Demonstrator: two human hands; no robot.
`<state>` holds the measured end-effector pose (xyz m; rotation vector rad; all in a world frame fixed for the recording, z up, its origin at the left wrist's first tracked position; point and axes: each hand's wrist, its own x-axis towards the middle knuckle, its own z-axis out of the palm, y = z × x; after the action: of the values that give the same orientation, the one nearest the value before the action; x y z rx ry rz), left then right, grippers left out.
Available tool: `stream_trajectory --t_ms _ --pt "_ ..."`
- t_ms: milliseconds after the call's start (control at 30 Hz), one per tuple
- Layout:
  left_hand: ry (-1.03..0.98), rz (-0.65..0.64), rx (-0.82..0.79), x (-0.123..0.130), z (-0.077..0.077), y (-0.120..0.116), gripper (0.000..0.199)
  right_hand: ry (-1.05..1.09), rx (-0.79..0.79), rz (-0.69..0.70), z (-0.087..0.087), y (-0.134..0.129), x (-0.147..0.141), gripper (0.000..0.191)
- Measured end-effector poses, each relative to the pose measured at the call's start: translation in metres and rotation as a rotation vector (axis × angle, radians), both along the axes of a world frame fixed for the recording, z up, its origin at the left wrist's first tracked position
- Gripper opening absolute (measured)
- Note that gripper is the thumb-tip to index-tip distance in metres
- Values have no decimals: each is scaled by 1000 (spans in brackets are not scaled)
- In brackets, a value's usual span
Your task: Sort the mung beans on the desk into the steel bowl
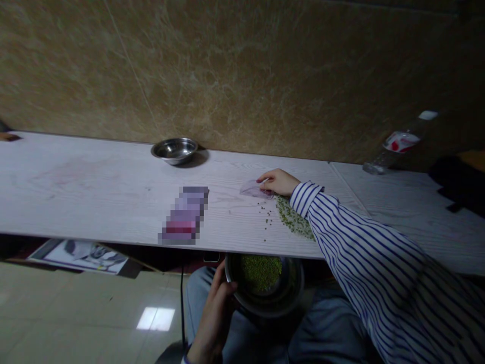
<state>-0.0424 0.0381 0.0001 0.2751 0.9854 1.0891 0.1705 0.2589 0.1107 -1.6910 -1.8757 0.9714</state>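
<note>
My left hand (220, 298) grips the rim of a metal bowl (297, 290) below the table's front edge, above my lap. Small green beans (261, 273) that look like mung beans lie inside this bowl. Over the table, my right hand (279, 182) has its fingers closed on a thin, see-through, purplish plastic piece (250, 189); its exact kind is unclear. Just beside that hand, more green beans (291, 218) are spread on the tabletop, partly hidden by the striped sleeve. A few stray beans lie to their left.
A smaller metal bowl (176, 161) stands near the wall. A blurred-out purple rectangular object (185, 212) lies left of centre. At the right, a clear plastic bottle (401, 141) stands near dark items (458, 182). Below the table's left part is an open shelf with a picture (83, 255).
</note>
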Motion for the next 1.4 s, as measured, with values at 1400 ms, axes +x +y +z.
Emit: stream_trajectory --t_ms 1400 --pt "8 -10 61 15 13 -8 64 31 -71 135 2 -76 1 28"
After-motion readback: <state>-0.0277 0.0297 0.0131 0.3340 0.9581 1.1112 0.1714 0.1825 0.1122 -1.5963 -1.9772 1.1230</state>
